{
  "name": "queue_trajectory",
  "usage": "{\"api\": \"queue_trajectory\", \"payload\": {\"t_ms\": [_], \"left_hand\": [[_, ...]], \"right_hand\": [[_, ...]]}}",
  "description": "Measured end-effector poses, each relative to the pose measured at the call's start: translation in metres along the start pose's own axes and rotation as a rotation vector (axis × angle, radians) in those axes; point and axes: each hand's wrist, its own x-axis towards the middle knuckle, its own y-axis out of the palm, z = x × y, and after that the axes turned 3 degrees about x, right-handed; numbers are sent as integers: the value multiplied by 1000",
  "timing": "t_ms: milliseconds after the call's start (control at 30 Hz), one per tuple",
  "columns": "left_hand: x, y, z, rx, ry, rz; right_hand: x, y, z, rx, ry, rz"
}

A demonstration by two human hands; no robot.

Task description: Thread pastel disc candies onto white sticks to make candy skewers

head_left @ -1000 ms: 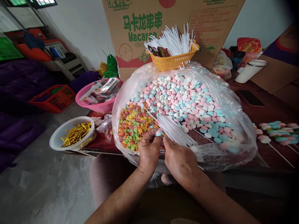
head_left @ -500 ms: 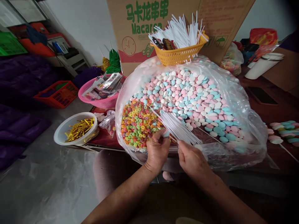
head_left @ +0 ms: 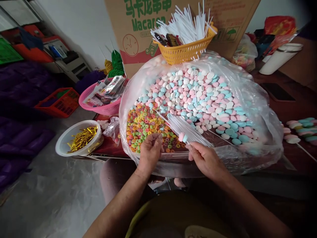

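Note:
My right hand (head_left: pixel 204 157) is closed on a thin stick, mostly hidden by the fingers. At its tip are pink and blue marshmallows (head_left: pixel 182 137). My left hand (head_left: pixel 150 150) is in a pinch over the front of the colourful cereal rings (head_left: pixel 146 127); what its fingertips hold, if anything, I cannot make out. Between and behind the hands lies a bundle of white sticks (head_left: pixel 188 130). Beyond it spreads a heap of pink, white and blue marshmallows (head_left: pixel 195 89), lying with the rings in a large clear plastic bag (head_left: pixel 264 129).
A yellow basket (head_left: pixel 185 53) of white sticks stands behind the marshmallows, before a cardboard box (head_left: pixel 135 46). To the left are a pink basket (head_left: pixel 104 109) of packets and a tub (head_left: pixel 60 145) of gold ties. Finished-looking marshmallow sticks (head_left: pixel 294 137) lie at the right.
My left hand has moved left, away from my right hand, towards the rings. The marshmallows on the right hand's stick now show uncovered. The view has shifted slightly.

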Motion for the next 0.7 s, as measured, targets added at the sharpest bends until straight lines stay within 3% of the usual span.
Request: {"api": "queue_trajectory", "payload": {"t_ms": [133, 333, 433, 500, 567, 633, 700], "left_hand": [[4, 5, -6, -193, -95, -9], [-13, 43, 3, -477, -243, 222], [-14, 45, 7, -446, -312, 290], [-9, 33, 3, -291, -196, 260], [0, 14, -3, 30, 39, 126], [10, -2, -7, 516, 238, 35], [19, -10, -6, 1025, 337, 88]], "right_hand": [[-7, 4, 12, 105, 4, 17], [-11, 21, 21, 149, -48, 48], [-9, 25, 13, 247, 35, 6], [-7, 19, 3, 422, 136, -3], [-6, 9, -6, 699, 268, 52], [-7, -1, -13, 995, 378, 193], [-10, -7, -17, 1209, 428, 330]]}}
